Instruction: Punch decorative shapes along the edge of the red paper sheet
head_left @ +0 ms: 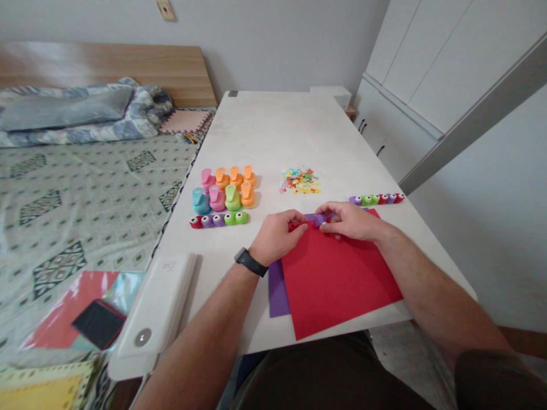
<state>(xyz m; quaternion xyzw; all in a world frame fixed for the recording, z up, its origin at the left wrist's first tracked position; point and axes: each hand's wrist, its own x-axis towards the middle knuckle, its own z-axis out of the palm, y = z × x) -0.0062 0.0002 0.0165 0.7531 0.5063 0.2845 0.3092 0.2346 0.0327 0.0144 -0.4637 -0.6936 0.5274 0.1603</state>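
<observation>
Since the red sheet [337, 279] lies right under them at lower middle of the frame, the left hand [276, 236] and right hand [348, 221] both look closed on a small purple punch [316, 220] at its top edge, likely for a steady hold, with a purple sheet [277, 293] poking out beneath.

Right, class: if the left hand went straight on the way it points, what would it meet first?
The left hand likely meets the purple craft punch first, right at its fingertips.

Left forearm [205, 336] and right forearm [431, 290] extended forward; left hand [277, 236] and right hand [348, 221] closed, fingers curled, positioned just apart.
</observation>
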